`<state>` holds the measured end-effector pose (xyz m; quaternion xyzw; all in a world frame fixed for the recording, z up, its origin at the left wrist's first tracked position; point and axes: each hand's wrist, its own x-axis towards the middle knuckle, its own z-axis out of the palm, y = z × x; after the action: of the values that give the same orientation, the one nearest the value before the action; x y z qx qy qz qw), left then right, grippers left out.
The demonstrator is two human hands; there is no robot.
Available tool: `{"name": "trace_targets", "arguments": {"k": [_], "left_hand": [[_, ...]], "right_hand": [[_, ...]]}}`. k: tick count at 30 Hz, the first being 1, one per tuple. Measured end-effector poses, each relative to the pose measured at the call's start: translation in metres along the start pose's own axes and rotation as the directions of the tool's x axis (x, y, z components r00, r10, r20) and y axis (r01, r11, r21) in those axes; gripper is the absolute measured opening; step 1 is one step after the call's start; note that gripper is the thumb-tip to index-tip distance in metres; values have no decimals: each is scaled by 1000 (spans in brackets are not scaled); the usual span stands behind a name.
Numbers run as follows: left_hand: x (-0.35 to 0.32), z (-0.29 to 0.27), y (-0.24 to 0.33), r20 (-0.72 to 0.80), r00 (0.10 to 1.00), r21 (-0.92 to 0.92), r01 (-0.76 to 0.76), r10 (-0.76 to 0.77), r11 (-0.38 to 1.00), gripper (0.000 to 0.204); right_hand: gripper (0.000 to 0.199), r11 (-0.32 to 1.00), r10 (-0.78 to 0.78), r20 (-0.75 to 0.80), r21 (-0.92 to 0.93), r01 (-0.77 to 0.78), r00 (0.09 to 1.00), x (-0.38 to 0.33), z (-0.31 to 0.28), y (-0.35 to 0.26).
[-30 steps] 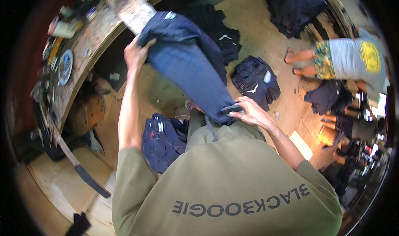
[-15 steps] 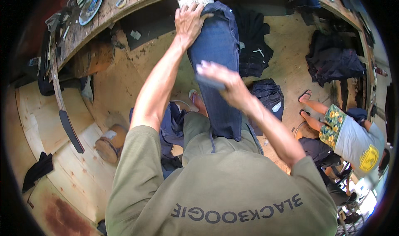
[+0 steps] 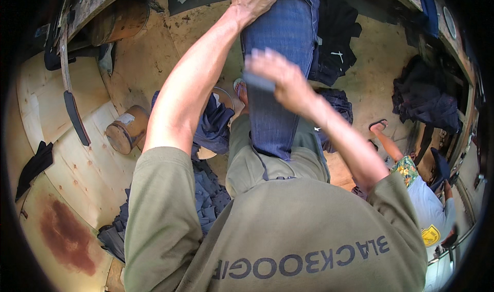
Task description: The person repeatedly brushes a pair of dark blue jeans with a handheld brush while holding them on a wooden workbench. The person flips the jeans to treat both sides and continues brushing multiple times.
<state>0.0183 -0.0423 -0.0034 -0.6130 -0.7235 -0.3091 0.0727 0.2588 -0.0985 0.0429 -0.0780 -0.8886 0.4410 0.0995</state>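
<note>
A blue denim jeans leg (image 3: 280, 40) stretches from the top edge of the view down to my lap. At its far end my left hand (image 3: 254, 0) is closed on the denim, thumb lying across it; the picture's edge cuts off part of the fingers. My right hand (image 3: 289, 81) is over the middle of the leg, smeared by motion. Under its fingers it holds a flat grey block (image 3: 259, 82), like a sanding pad. Whether the block touches the cloth I cannot tell.
Dark garments (image 3: 334, 45) lie on the floor beyond the leg, and a dark pile (image 3: 424, 99) hangs at the right. Cut denim pieces (image 3: 206, 189) are heaped by my left side. A wooden drum (image 3: 126, 130) stands at left. Another person (image 3: 429, 204) is at lower right.
The view has shifted, so the worktop and the pale board under the far end have mostly left the top edge. My right hand with the grey block remains over the leg, still blurred.
</note>
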Motion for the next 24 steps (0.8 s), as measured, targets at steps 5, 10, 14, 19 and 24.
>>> {"name": "trace_targets", "arguments": {"k": [5, 10, 14, 19, 24], "left_hand": [[0, 0, 1, -34, 999, 45, 2, 0, 999, 51], [-2, 1, 2, 61, 994, 65, 83, -87, 994, 50], [-2, 2, 1, -2, 999, 58, 48, -48, 997, 50], [-2, 3, 2, 76, 991, 36, 104, -106, 994, 50], [-2, 0, 3, 2, 999, 40, 52, -52, 998, 52]], "right_hand": [[78, 917, -65, 420, 384, -112, 905, -59, 16, 2], [71, 972, -72, 200, 233, 24, 977, -76, 32, 24], [77, 975, -81, 256, 220, 24, 963, -73, 24, -8], [56, 924, 39, 222, 364, -120, 974, 1, -42, -7], [79, 994, -17, 169, 108, -1, 985, -63, 11, -2]]}}
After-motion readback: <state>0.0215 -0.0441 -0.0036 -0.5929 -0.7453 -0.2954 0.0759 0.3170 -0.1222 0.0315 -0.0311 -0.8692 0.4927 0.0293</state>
